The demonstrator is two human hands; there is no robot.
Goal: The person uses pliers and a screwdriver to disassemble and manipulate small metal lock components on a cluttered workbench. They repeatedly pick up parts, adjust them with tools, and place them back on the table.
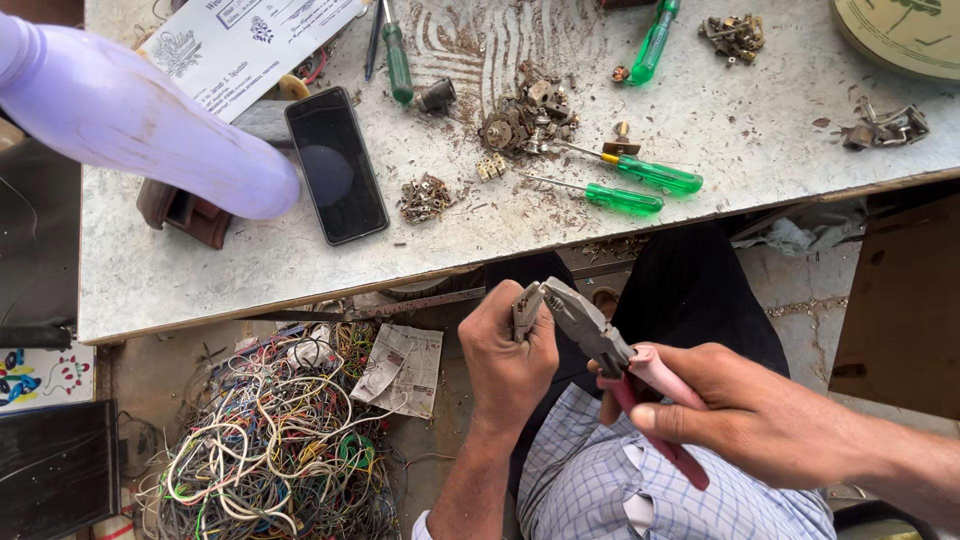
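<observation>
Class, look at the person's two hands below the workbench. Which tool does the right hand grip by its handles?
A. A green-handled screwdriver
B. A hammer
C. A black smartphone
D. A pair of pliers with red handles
D: the right hand wraps the red handles of the pliers, whose jaws meet a small metal part held in the left hand; the green screwdrivers lie on the workbench.

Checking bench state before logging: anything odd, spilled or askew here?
Yes. Metal scraps and rusty debris are strewn loose across the table, among green screwdrivers. A tangled wire heap sprawls on the floor beside crumpled paper. A lilac bottle lies tipped over the table's edge.
</observation>
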